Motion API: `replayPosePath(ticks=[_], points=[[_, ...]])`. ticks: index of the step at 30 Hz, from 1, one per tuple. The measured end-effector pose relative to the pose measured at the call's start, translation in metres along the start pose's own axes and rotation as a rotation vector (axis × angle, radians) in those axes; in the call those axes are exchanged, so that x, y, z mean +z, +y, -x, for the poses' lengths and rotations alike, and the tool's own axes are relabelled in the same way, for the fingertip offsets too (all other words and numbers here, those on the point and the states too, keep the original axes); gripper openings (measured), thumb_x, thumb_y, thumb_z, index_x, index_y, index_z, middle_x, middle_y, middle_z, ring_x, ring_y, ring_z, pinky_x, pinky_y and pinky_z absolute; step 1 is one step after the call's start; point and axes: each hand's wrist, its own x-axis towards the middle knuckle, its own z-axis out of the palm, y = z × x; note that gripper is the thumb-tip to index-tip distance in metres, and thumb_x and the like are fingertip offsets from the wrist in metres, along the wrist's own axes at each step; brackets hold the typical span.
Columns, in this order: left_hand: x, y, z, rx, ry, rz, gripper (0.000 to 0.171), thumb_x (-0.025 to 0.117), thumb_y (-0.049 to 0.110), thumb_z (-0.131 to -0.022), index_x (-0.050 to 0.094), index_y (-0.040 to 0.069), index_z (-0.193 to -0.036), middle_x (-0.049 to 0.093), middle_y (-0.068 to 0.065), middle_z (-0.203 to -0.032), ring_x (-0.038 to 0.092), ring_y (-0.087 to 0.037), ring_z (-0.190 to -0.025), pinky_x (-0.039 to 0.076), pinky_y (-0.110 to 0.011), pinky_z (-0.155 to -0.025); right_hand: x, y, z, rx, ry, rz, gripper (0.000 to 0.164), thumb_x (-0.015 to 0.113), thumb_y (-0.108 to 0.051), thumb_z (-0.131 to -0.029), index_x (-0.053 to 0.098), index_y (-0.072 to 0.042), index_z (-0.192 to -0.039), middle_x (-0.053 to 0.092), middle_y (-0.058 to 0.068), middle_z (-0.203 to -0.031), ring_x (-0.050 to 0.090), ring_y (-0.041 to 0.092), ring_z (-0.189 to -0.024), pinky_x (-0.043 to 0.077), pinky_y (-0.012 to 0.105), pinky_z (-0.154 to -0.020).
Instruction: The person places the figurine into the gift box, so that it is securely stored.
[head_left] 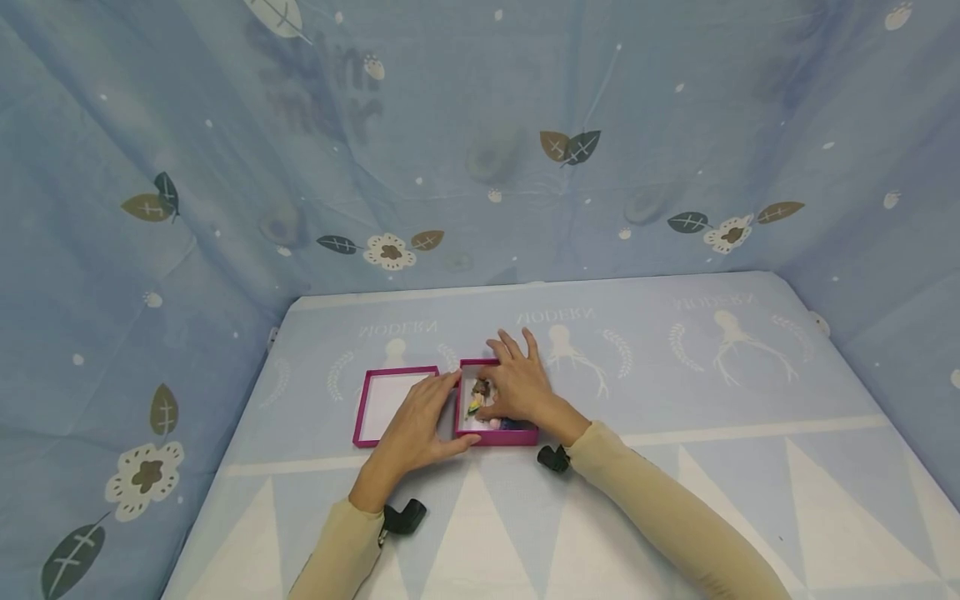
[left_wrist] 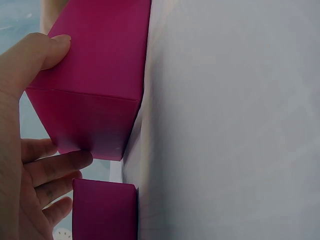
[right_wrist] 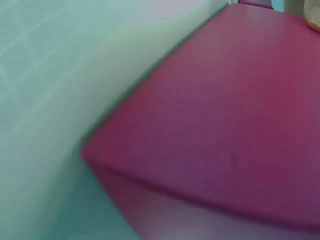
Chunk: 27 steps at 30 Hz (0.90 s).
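A magenta box (head_left: 498, 438) with a white inside stands uncovered on the table. Small figures lie in it, one brown (head_left: 480, 387) and one yellow and green (head_left: 475, 404), with pink and dark blue pieces near the front wall. My left hand (head_left: 422, 425) holds the box's front left corner. In the left wrist view its thumb (left_wrist: 56, 50) presses the front wall and its fingers (left_wrist: 60, 167) lie along the side wall. My right hand (head_left: 520, 387) reaches in from the right, thumb and forefinger on either side of the figures; I cannot tell whether they grip one.
A shallow magenta lid (head_left: 384, 408) with a white inside lies face up just left of the box, partly behind my left hand. A pale blue patterned cloth (head_left: 675, 358) covers the table. Blue fabric (head_left: 480, 167) hangs behind and at both sides.
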Motion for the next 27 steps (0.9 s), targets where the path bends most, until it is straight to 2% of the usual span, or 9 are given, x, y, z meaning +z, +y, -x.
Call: replayPosePath(ticks=[11,18,27], points=[[0.0002,-0.0011,-0.0001,-0.006,-0.008,0.004,0.097,0.075,0.058,-0.074,0.041,0.004,-0.147,0.050,-0.009,-0.147,0.047,-0.031,-0.136,0.034,-0.051,-0.116,0.0018,-0.0008,0.0006,0.005,0.073,-0.033,0.067,0.080,-0.071,-0.057,0.075,-0.030,-0.109,0.044,0.012,-0.149,0.028,0.035,-0.146,0.009,0.063,-0.118],[-0.0003,-0.0006,-0.0003,0.000,0.003,0.000,0.098,0.075,0.059,-0.073,0.042,0.004,-0.146,0.050,-0.009,-0.147,0.047,-0.032,-0.135,0.036,-0.052,-0.115,0.0015,-0.0010,0.0002,0.013,0.122,-0.093,0.061,0.083,-0.067,-0.056,0.076,-0.025,-0.099,0.051,0.012,-0.141,0.031,0.034,-0.145,0.011,0.064,-0.117],[0.0006,-0.0007,-0.0002,-0.003,-0.001,0.005,0.098,0.075,0.059,-0.073,0.041,0.004,-0.147,0.050,-0.009,-0.147,0.047,-0.031,-0.135,0.035,-0.051,-0.115,0.0023,-0.0024,0.0006,0.031,0.153,-0.072,0.059,0.082,-0.069,-0.055,0.077,-0.023,-0.092,0.051,0.012,-0.141,0.034,0.034,-0.143,0.012,0.061,-0.119]])
